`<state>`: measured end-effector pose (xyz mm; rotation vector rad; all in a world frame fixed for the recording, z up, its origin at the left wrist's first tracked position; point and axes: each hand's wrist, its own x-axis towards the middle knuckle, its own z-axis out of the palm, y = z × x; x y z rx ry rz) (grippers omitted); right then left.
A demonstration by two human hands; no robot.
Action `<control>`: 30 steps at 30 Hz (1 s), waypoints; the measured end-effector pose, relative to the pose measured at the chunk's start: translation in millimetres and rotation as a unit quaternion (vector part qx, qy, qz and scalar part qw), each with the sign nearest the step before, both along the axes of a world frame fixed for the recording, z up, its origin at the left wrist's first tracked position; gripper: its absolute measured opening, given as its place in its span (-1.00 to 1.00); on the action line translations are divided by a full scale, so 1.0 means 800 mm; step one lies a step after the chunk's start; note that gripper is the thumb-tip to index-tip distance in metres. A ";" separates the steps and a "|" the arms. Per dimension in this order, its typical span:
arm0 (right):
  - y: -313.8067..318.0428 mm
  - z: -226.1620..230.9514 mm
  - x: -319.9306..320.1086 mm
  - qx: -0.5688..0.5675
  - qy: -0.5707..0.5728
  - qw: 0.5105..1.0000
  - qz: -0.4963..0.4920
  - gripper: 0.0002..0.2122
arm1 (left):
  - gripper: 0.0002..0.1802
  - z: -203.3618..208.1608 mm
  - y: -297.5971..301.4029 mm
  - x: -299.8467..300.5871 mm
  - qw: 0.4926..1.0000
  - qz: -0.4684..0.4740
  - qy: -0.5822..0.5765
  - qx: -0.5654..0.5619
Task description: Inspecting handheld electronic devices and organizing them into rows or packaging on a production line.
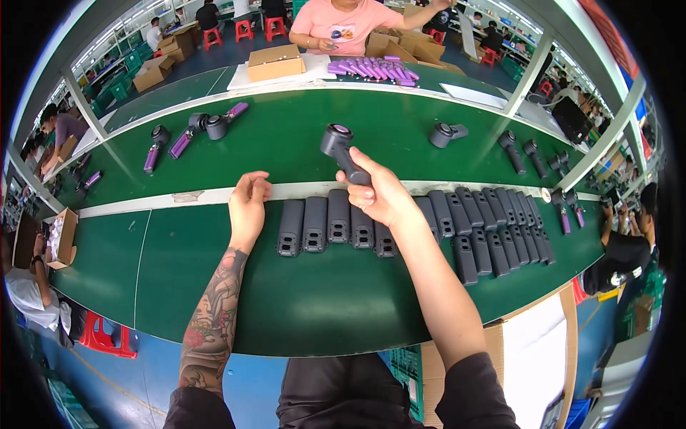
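My right hand is wrapped round the grip of a dark grey handheld device with a round head, raised over the green bench. A purple ring shows on the head's face. My left hand is near the white rail, fingers loosely bent and apart, nothing visible in them. Between and beside my arms, dark grey elongated housings lie side by side; the row continues under my right forearm, which hides some. Further right, more housings lie in two rows.
A white rail separates the near bench from a far green surface carrying similar devices, some with purple handles. Behind, a person in pink works by an open carton and purple parts. Cardboard stands at lower right.
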<state>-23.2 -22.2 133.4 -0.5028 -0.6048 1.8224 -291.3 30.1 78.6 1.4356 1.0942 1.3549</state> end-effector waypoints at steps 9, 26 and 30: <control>-0.009 0.016 0.047 0.006 -0.209 0.920 -0.331 -0.66 | -0.74 -0.012 0.012 0.013 0.998 -0.058 0.025 0.010; -1.037 0.001 0.305 -0.488 -0.785 0.113 -0.366 -0.75 | -0.65 -0.048 0.077 -0.037 0.985 -0.089 0.144 0.027; -1.068 -0.034 0.284 -0.501 -0.815 0.147 -0.251 -0.61 | -0.65 -0.050 0.077 -0.045 0.983 -0.085 0.156 0.039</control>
